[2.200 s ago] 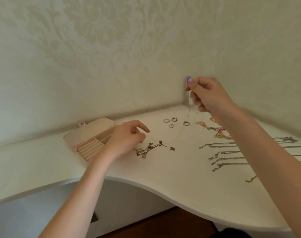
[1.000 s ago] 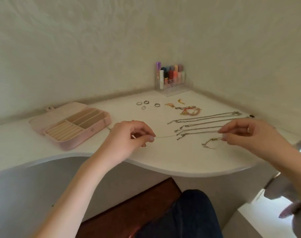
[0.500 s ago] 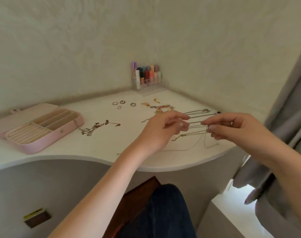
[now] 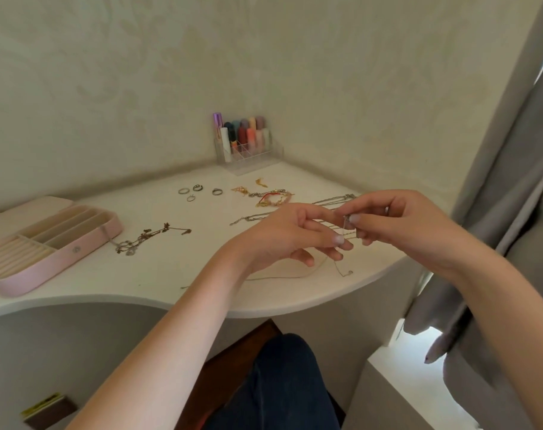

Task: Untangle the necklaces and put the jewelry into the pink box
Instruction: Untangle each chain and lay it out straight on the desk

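My left hand (image 4: 290, 235) and my right hand (image 4: 397, 225) meet above the right part of the white table, both pinching a thin silver necklace (image 4: 345, 231). Its loose chain hangs down and trails over the tabletop (image 4: 282, 277). The open pink box (image 4: 47, 243) with cream compartments lies at the left. Beside it sits a dark tangled necklace (image 4: 146, 238). More chains (image 4: 254, 217) lie stretched out behind my hands.
Several rings (image 4: 199, 192) and gold and red bracelets (image 4: 270, 195) lie toward the back. A clear organiser with lipsticks (image 4: 245, 141) stands in the corner. A grey curtain (image 4: 512, 181) hangs at the right. The table's curved front edge (image 4: 264, 311) is near my knees.
The view has swung right and down. My hands came together over the right side of the table, both now pinching the thin necklace close together, lifted off the surface.
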Action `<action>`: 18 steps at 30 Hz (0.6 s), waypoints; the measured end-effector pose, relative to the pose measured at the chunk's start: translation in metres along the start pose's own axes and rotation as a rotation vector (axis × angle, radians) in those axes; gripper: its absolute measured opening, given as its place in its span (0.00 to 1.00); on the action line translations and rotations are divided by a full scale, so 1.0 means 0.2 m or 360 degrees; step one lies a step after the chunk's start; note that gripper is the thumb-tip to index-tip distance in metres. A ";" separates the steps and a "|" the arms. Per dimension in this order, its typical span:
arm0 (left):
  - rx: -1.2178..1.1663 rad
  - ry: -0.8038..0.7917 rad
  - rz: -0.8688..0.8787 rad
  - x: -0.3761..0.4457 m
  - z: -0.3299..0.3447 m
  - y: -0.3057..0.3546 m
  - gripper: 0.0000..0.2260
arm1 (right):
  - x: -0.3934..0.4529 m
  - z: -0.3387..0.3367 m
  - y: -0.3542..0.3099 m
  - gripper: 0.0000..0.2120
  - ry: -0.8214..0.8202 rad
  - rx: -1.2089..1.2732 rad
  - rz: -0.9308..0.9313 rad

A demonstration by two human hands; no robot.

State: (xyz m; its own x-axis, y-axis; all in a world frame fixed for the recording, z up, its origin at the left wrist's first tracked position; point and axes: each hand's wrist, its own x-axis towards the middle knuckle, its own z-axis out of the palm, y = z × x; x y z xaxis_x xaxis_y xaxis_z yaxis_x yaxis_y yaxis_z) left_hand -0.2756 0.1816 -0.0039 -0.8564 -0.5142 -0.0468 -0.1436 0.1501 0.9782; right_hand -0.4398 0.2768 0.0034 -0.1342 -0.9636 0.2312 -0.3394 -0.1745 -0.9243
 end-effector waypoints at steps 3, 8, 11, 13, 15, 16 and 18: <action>0.0064 0.0033 0.0009 0.01 0.01 0.00 0.09 | 0.00 -0.01 0.01 0.13 -0.0003 0.0053 -0.0009; 0.0324 0.0038 0.0035 0.02 0.01 -0.03 0.10 | 0.00 -0.03 0.02 0.14 0.0103 0.0138 -0.0006; 0.0372 0.0049 0.0046 0.01 -0.01 -0.05 0.10 | 0.00 -0.07 0.03 0.11 0.0251 0.0200 0.0004; 0.0381 0.0078 0.0044 -0.01 -0.02 -0.06 0.08 | 0.00 -0.10 0.05 0.10 0.0351 0.0201 0.0008; 0.0348 0.0106 0.0024 -0.02 -0.04 -0.06 0.07 | -0.01 -0.14 0.08 0.10 0.0449 0.0172 0.0032; 0.0321 0.0122 0.0010 -0.03 -0.04 -0.07 0.07 | -0.01 -0.16 0.09 0.09 0.0485 0.0154 0.0054; 0.0257 0.0145 -0.0014 -0.03 -0.05 -0.07 0.08 | -0.02 -0.19 0.11 0.09 0.0521 0.0126 0.0094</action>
State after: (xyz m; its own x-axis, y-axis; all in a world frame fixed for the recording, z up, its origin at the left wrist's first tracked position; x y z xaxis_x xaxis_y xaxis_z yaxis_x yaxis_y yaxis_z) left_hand -0.2637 0.1753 -0.0145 -0.8073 -0.5895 -0.0297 -0.2351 0.2750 0.9322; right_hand -0.4819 0.2848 -0.0075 -0.4475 -0.8586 0.2500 -0.2506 -0.1479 -0.9567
